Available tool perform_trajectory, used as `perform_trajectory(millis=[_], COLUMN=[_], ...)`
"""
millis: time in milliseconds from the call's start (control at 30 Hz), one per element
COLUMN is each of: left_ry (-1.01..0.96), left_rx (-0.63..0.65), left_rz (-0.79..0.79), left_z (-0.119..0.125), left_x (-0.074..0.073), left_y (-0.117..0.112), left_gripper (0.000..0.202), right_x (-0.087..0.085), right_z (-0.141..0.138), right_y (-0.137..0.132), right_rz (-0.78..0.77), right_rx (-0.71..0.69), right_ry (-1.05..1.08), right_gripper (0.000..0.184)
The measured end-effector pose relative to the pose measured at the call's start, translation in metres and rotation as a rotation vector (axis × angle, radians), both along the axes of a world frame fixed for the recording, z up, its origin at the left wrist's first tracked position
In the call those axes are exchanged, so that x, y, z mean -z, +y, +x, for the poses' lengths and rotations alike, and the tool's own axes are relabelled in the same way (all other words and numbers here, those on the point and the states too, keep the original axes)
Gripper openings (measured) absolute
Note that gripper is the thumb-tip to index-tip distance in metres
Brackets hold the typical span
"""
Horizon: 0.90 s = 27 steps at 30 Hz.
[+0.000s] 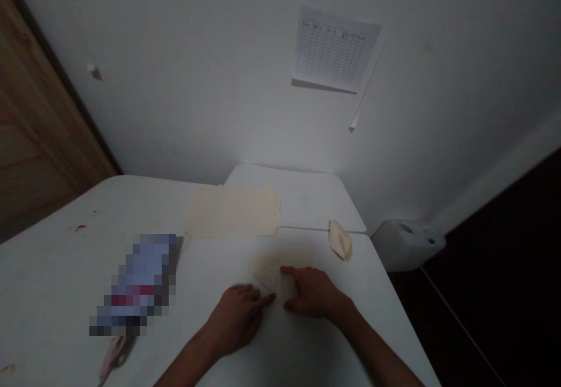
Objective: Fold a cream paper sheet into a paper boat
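A small cream sheet of paper or cloth (268,268) lies on the white table (52,282) in front of me. My right hand (313,292) rests on the sheet's near right part, fingers curled and pressing on it. My left hand (239,317) lies beside it, its fingers flat and its fingertips touching the sheet's near corner. A larger cream sheet (233,211) lies farther back. A small folded cream piece (340,239) sits near the table's right edge.
A blurred-out object (135,284) lies on the table to the left, with something pinkish (114,355) below it. A second white surface (302,197) adjoins the table at the back. A white container (407,242) stands on the floor right; a printed chart (333,49) hangs on the wall.
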<state>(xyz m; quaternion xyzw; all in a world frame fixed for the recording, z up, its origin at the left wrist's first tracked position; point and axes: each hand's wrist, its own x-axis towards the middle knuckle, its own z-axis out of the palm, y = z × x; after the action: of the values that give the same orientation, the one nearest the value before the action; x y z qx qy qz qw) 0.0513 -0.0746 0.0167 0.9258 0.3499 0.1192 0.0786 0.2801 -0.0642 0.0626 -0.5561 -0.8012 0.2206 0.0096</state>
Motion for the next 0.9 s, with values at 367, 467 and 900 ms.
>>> perform_trajectory(millis=[367, 467, 900], left_ry=[0.034, 0.058, 0.123], left_rx=[-0.350, -0.416, -0.515], left_rz=[0.014, -0.002, -0.017], left_z=[-0.009, -0.010, -0.011], left_x=[-0.001, -0.002, 0.000], left_y=[0.010, 0.012, 0.016], left_gripper=[0.036, 0.037, 0.039], right_x=[0.002, 0.002, -0.001], right_z=[-0.001, -0.002, -0.004], right_y=[0.000, 0.000, 0.000], right_rz=[0.004, 0.010, 0.067], right_rx=[0.006, 0.002, -0.069], right_ry=[-0.015, -0.011, -0.007], right_gripper=[0.082, 0.081, 0.080])
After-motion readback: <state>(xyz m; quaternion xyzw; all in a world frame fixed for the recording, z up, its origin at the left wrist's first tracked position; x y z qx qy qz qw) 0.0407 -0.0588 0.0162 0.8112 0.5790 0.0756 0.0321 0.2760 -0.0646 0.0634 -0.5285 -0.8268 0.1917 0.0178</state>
